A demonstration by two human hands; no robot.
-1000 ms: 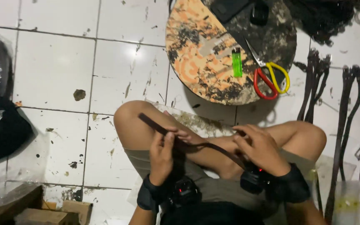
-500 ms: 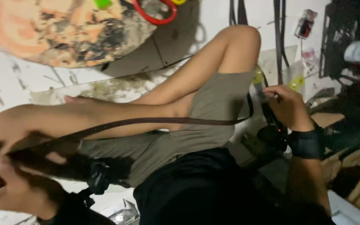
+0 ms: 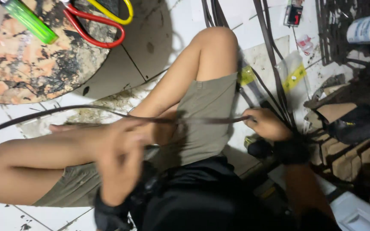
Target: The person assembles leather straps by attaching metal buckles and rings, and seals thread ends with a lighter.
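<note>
Mid-frame: dark strap (image 3: 108,112) held taut, left hand (image 3: 118,147) and right hand (image 3: 267,124) both pinching it. Step: straightening; next needs steady tension.

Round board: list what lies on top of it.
On the round board lie a green lighter and scissors with one red and one yellow handle. The blades and the board's far part are cut off by the picture's top edge.

scissors (image 3: 97,23) on board (image 3: 26,64), strap (image 3: 108,113) across legs (image 3: 108,137)
</note>
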